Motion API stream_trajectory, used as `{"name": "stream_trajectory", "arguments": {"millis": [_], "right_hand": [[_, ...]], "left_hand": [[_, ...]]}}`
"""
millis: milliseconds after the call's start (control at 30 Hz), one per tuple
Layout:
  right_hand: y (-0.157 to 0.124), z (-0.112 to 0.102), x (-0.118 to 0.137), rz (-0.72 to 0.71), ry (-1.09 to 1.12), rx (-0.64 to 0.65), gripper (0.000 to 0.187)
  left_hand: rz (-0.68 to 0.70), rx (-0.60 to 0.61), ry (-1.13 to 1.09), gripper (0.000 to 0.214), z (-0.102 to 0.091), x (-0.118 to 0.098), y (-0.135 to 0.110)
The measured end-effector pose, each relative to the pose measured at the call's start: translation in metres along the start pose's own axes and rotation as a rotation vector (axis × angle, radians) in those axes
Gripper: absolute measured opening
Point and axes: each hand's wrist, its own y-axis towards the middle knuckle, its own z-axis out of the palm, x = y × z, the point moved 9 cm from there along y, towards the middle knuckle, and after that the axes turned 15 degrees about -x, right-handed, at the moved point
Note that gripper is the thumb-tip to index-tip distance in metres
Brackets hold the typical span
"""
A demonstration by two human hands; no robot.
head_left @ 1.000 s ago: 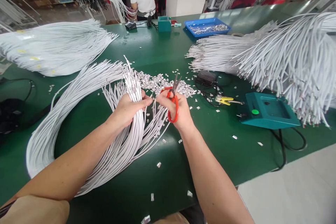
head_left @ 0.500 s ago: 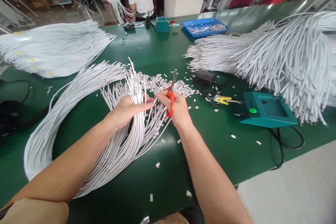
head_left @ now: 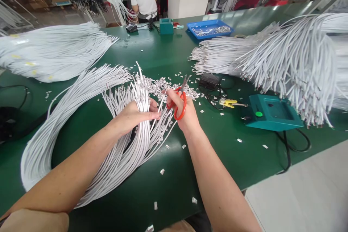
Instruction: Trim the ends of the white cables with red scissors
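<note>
My left hand (head_left: 133, 116) is closed round a thick bundle of white cables (head_left: 81, 130) that loops over the green table (head_left: 152, 54), cable ends pointing up and away. My right hand (head_left: 182, 112) grips red-handled scissors (head_left: 179, 102), blades slightly apart and pointing away over a heap of small white cut-off pieces (head_left: 165, 85). The scissors sit just right of the bundle's ends, close to my left fingertips.
Large piles of white cables lie at far left (head_left: 51, 50) and right (head_left: 285, 54). A teal box with a green button (head_left: 272, 112), yellow-handled pliers (head_left: 228, 103), a black device (head_left: 209, 79) and a blue tray (head_left: 210, 29) stand on the table. Two people work at the back.
My right hand has shifted slightly and the scissor blades have parted a little. My left hand has slid a bit lower on the bundle, fingers stretching toward the right hand.
</note>
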Motion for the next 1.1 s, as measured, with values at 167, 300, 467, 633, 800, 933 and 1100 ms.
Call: {"name": "stream_trajectory", "arguments": {"millis": [167, 300, 467, 633, 800, 933, 1100], "right_hand": [[-0.008, 0.012, -0.003, 0.044, 0.067, 0.095, 0.027], [-0.017, 0.026, -0.003, 0.045, 0.040, 0.198, 0.026], [-0.003, 0.001, -0.001, -0.078, -0.348, 0.021, 0.029], [0.000, -0.001, -0.002, -0.254, -0.871, 0.075, 0.026], [-0.008, 0.008, -0.002, -0.328, -1.101, 0.135, 0.031], [-0.011, 0.011, 0.004, -0.412, -1.194, 0.155, 0.029], [-0.014, 0.012, 0.005, -0.480, -1.294, 0.181, 0.024]], "left_hand": [[-0.013, 0.038, -0.140, 0.025, 0.008, 0.003, -0.002], [0.005, -0.076, -0.247, 0.025, 0.002, 0.006, 0.003], [-0.022, -0.149, -0.308, 0.030, -0.006, 0.003, 0.005], [0.012, -0.222, -0.249, 0.029, -0.014, 0.000, 0.006], [0.045, -0.288, -0.176, 0.027, -0.018, 0.001, 0.005], [0.133, -0.313, -0.106, 0.022, -0.023, -0.003, 0.006], [0.181, -0.317, -0.020, 0.020, -0.026, -0.005, 0.006]]}}
